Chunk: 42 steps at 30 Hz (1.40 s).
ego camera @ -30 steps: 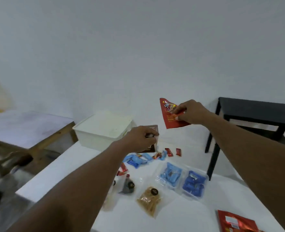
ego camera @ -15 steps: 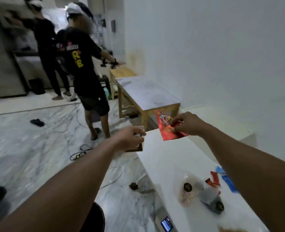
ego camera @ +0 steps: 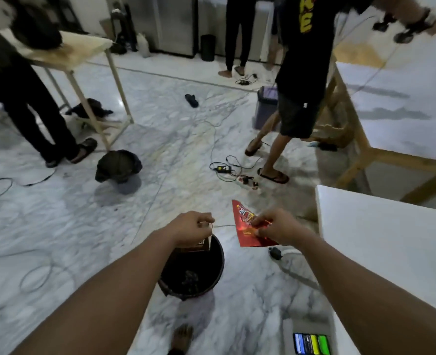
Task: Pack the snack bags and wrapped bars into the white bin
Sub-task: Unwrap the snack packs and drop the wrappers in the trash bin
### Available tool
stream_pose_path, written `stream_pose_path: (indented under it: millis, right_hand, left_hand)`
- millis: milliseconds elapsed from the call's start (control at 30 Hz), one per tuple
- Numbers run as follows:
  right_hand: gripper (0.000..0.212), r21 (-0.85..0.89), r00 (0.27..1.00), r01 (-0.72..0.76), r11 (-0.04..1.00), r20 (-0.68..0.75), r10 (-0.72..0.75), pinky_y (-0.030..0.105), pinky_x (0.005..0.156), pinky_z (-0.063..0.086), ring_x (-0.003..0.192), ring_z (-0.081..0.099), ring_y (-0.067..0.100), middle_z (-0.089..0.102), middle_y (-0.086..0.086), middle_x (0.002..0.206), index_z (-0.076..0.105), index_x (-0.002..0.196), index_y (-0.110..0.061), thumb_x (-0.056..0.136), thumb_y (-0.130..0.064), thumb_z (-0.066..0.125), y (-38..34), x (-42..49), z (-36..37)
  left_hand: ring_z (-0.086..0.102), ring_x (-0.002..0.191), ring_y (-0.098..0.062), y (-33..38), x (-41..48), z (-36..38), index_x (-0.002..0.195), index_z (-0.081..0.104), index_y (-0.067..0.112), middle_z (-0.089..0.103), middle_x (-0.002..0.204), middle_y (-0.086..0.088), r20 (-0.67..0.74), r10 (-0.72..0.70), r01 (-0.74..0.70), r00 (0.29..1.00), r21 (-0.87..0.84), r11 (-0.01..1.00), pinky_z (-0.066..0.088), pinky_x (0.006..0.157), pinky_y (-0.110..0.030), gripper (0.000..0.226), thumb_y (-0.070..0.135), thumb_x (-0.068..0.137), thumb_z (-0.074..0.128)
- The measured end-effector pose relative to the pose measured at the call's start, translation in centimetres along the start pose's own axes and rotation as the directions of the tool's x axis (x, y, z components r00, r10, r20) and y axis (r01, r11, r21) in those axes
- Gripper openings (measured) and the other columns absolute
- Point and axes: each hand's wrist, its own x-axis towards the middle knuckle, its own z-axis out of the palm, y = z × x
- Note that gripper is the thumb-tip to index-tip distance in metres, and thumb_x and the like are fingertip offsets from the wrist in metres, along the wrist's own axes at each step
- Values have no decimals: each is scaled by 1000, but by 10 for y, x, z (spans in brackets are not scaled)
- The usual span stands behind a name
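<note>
My left hand (ego camera: 191, 225) pinches a dark brown wrapped packet (ego camera: 197, 243) by its top edge, and the packet hangs over the mouth of a black waste bucket (ego camera: 218, 262) on the floor. My right hand (ego camera: 273, 225) grips a red foil snack bag (ego camera: 245, 233) to the right of the bucket, above the marble floor. The white bin and the other snacks are out of view.
A corner of the white table (ego camera: 381, 247) is at my right, a wooden-legged table (ego camera: 396, 108) behind it. Cables and a power adapter (ego camera: 222, 169) lie on the floor. Two people stand nearby, with a grey bucket (ego camera: 121, 167) and a small bin (ego camera: 265, 106) on the floor.
My view has swung left and down, away from the table to the floor. Both hands kept their packets and now hang over the black bucket area.
</note>
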Motion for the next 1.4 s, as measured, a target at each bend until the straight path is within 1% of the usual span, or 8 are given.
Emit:
stream_pose_path:
  millis: [167,267,400,533,633,767,1000,1400]
  right_hand:
    - [18,188,978,-126,974,186,90,8,55,44,75,62,9,70,1,94,75,99,-17,84,-7,71,34,105,132]
    - [16,314,939,-291,904,274,207,13,45,44,52,60,1,68,8,94,72,103,-10,89,-5,66,85,172,218]
    - [11,416,891,-432,800,333,309,45,78,59,84,67,21,73,13,105,75,95,-19,86,-15,72,150,251,319]
    - [11,446,865,-488,750,359,350,33,75,53,87,64,15,71,4,110,72,99,-21,90,-16,69,175,305,375]
    - [18,381,826,-542,749,407,390,40,82,49,100,58,14,67,-11,109,69,108,-32,93,-24,63,178,326,391]
    - [14,353,833,-530,771,385,397,27,68,44,96,58,14,64,-5,107,70,104,-27,92,-24,64,179,334,394]
    - [12,331,880,-447,831,332,341,24,68,42,88,56,19,60,-3,85,70,101,-22,90,-22,66,140,299,323]
    - [17,408,920,-362,838,9,393,23,61,46,85,66,19,66,3,96,66,106,-27,89,-27,66,76,68,92]
  left_hand:
    - [56,94,-9,-118,80,46,100,59,45,58,96,15,71,-173,182,982,-154,971,44,78,-17,19,31,88,55]
    - [61,95,-14,-192,144,91,107,64,41,65,102,8,122,-231,249,965,-161,955,46,78,-24,24,29,89,54]
    - [60,109,-13,-280,217,154,123,63,34,63,114,10,170,-293,318,941,-143,937,47,96,-29,35,36,89,57]
    - [62,113,-10,-342,262,201,124,63,34,68,121,9,219,-327,359,919,-124,925,47,104,-32,39,41,86,62]
    - [63,114,-9,-362,280,212,123,60,44,68,121,15,240,-331,365,912,-114,924,48,103,-36,50,53,74,61]
    - [57,123,-23,-350,287,198,138,53,32,62,133,-2,252,-384,400,888,-13,916,45,105,-35,52,32,86,61]
    - [57,121,-26,-279,271,145,137,52,36,60,135,-4,271,-323,316,907,71,946,46,104,-37,52,36,85,59]
    - [52,129,-24,-12,157,51,144,44,28,52,145,-3,405,37,-134,914,213,968,42,107,-35,52,33,93,55]
